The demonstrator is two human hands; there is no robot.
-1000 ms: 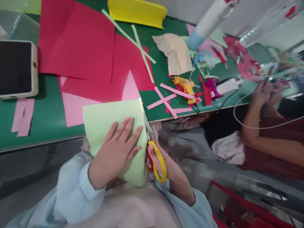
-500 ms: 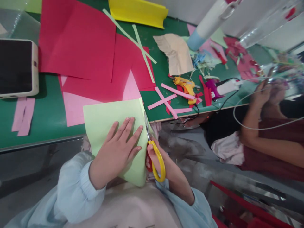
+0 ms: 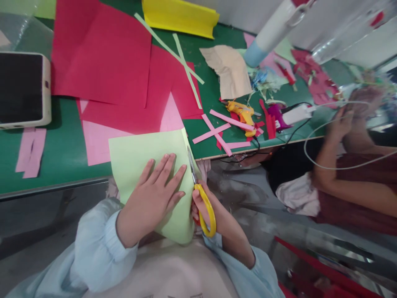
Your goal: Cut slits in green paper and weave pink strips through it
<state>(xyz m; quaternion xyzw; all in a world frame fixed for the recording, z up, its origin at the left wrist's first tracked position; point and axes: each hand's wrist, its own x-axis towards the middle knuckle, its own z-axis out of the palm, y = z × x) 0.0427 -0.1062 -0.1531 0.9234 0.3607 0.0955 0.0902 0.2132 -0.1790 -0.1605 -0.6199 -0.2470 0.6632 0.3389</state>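
A light green sheet (image 3: 133, 155) lies partly on the table edge and sags toward my body. My left hand (image 3: 150, 198) rests flat on it with the fingers spread. My right hand (image 3: 211, 205) holds scissors (image 3: 210, 215) with yellow and red handles, its fingers wrapped round them. The blades point away from me along the sheet's right side, where a narrow strip is parting from it. Red sheets (image 3: 105, 54) and pink paper (image 3: 101, 142) lie beyond the green sheet.
On the green table (image 3: 68, 153) are a phone (image 3: 23, 89), pink strips (image 3: 211, 133), thin green strips (image 3: 188, 74), a yellow glue gun (image 3: 242, 112) and beige cloth (image 3: 229, 70). A cable hangs at the right, near another person's arm (image 3: 347, 182).
The scissor blades look slightly more closed, and the fingers of my right hand have shifted a little on the handles. My left hand stays put. The other person's hands have moved slightly.
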